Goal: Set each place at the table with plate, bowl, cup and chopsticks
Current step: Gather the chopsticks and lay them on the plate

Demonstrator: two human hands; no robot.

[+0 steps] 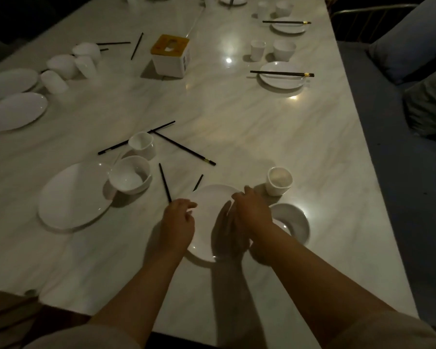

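- So the main thing here is the near plate, a white one sitting flat on the marble table close to the person's edge.
- Left hand is at the plate's left rim, fingers curled, and it looks like it's pinching a dark chopstick that sticks out up and away from the knuckles. A second chopstick tip pokes out just past the plate's far rim; can't tell if the hand has that one too.
- Right hand is on the right side of the plate with fingers bent down over the far-right rim, so it seems to be holding the plate's edge, though the shadow makes the contact hard to read.
- Just right of that hand sits a small bowl, partly hidden by the wrist, and a cup stands a bit beyond it.
- Off to the left there's another plate with a bowl touching its rim, a cup behind, and loose chopsticks scattered around.
- Farther out: a yellow-topped tissue box mid-table, and two set places on the right with chopsticks across each far plate.
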